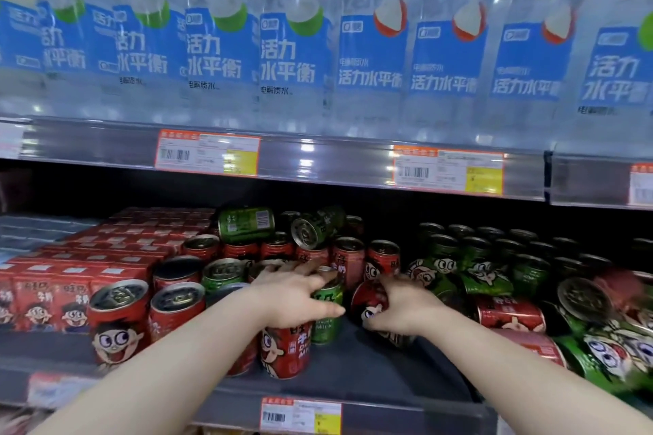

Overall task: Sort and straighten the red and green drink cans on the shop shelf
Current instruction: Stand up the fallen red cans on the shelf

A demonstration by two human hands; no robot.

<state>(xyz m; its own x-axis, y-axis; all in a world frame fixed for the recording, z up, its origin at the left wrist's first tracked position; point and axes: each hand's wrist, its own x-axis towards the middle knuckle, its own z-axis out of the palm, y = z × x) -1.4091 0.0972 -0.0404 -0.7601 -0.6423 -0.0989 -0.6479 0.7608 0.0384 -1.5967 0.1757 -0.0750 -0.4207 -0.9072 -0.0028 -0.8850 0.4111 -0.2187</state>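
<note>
Red and green cartoon-printed drink cans crowd the lower shelf [388, 374]. My left hand [296, 297] grips an upright green can [327, 314] from above, just behind an upright red can [286, 351]. My right hand [399, 307] curls round a tilted red can [371, 304] a little to the right. Upright red cans [120, 318] stand at the front left. Two green cans [247, 224] lie on their sides on top of red ones at the back. Green cans [473, 258] stand in rows at the right, with toppled red cans [509, 316] and green cans [607, 353] in front.
Red cartons [106, 258] are stacked on the left of the same shelf. The shelf above holds large water bottles [296, 35], and its edge strip [318, 159] with price tags hangs low over the cans. A bare patch of shelf lies front centre.
</note>
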